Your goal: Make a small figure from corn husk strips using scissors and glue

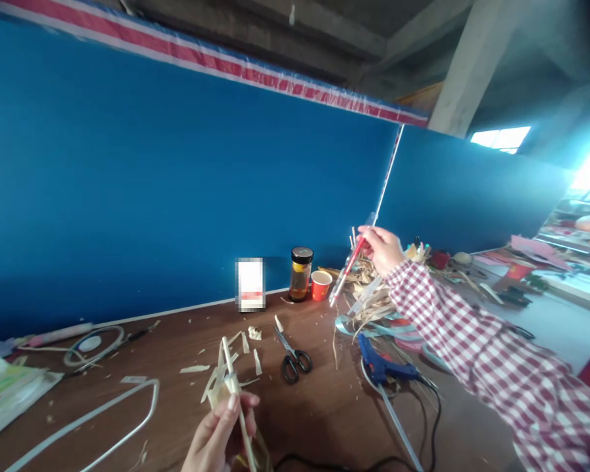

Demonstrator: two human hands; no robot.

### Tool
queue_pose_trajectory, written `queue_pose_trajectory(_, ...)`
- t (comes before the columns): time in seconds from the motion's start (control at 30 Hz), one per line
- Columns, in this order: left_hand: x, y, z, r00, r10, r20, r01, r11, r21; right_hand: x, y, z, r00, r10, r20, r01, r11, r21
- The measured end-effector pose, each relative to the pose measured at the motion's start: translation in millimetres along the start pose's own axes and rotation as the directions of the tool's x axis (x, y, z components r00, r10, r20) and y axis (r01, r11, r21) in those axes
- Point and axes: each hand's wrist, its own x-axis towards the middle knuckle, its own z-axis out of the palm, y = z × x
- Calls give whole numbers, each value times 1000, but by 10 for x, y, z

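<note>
the brown desk [324, 419] fills the lower frame, littered with straw scraps [195, 369]. right of centre, the right hand [384, 249] has its grip closed on a red-and-clear packet [350, 265], held above the desk. the blue glue gun [378, 364] and black scissors [291, 357] lie below it. bottom centre, the left hand [216, 439] pinches a pale stick [231, 373] upright; a firm, steady pinch low down likely serves best.

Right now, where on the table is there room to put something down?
Bare wood lies below the scissors, between the left hand holding a stick and the glue gun, and between the cable loop and the white box. It's crowded by the straw pile under the right hand, which holds a packet.
</note>
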Motion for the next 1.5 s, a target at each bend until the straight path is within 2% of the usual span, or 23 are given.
queue_pose_trajectory(0.07,-36,28,26,998,-20,56,24,998,-65,-321,30,166,982,89,166,-99,994,54)
queue_pose_trajectory(0.2,-79,75,56,975,27,222,4,991,-136,-978,68,515,879,203,431,-228,974,8)
queue_pose_trajectory(0.37,-126,77,73,928,23,371,52,980,-192,-1580,102,902,754,228,616,-221,971,-90)
queue_pose_trajectory(0.5,-153,36,84,940,-23,341,75,987,-142,-1806,177,1056,726,267,634,-237,962,-134)
queue_pose_trajectory(0.6,-109,-13,62,964,-35,264,48,998,-45,-1893,237,1060,747,309,588,-247,951,-185)
queue_pose_trajectory(0.67,-55,-49,33,973,-34,228,29,999,25,-1954,246,1028,788,287,545,-187,954,-233)
queue_pose_trajectory(0.73,-3,-83,5,980,-23,199,4,996,92,-2029,217,992,808,204,553,-39,955,-295)
queue_pose_trajectory(0.8,31,-109,-14,983,9,185,-37,988,150,-2109,166,974,781,118,613,113,939,-325)
queue_pose_trajectory(0.87,40,-121,-18,978,37,204,-78,977,199,-2178,126,982,743,94,663,168,932,-320)
queue_pose_trajectory(1.07,1,-120,-1,957,18,288,-106,950,295,-2203,198,1024,655,236,718,0,950,-313)
queue_pose_trajectory(1.13,-1,-137,-3,947,4,320,-110,944,312,-2130,220,996,671,239,702,-45,958,-283)
queue_pose_trajectory(1.27,14,-186,6,933,-37,357,-93,936,340,-1863,217,887,770,232,595,-108,966,-236)
queue_pose_trajectory(1.4,33,-206,18,950,-16,311,-101,929,356,-1602,262,754,858,251,448,-169,962,-216)
queue_pose_trajectory(1.47,37,-198,18,962,9,271,-107,931,350,-1549,282,681,903,193,385,-105,965,-239)
queue_pose_trajectory(1.5,37,-190,18,968,20,251,-110,931,349,-1549,278,645,933,113,343,-20,965,-263)
